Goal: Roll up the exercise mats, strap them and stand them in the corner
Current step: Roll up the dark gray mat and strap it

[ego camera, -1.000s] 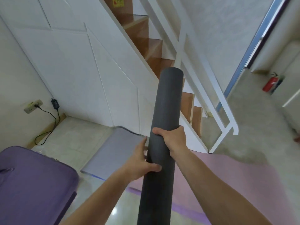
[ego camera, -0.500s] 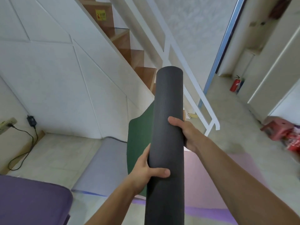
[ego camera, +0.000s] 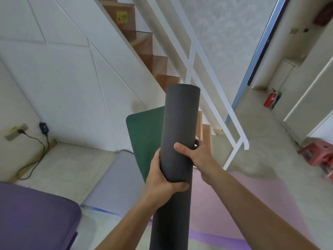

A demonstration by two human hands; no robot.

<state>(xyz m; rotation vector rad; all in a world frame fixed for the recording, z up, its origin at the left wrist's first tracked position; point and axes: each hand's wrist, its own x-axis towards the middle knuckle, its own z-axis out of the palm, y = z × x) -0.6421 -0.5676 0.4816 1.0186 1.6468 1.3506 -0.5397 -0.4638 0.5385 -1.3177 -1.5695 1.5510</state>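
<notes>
Near the stairs (ego camera: 156,64), wraps left hand (ego camera: 160,181) and right hand (ego camera: 200,157) round upright roll (ego camera: 180,120); has shifted left grip higher, baring more green flap (ego camera: 144,134).

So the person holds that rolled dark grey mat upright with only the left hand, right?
Not quite: both hands hold it. The head view shows the left hand and the right hand both gripping the rolled dark grey mat, held upright.

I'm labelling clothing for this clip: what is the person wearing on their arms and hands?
Nothing visible. Both forearms are bare to the frame edge. The left hand and right hand are ungloved, with no watch, bracelet or ring showing.
</notes>
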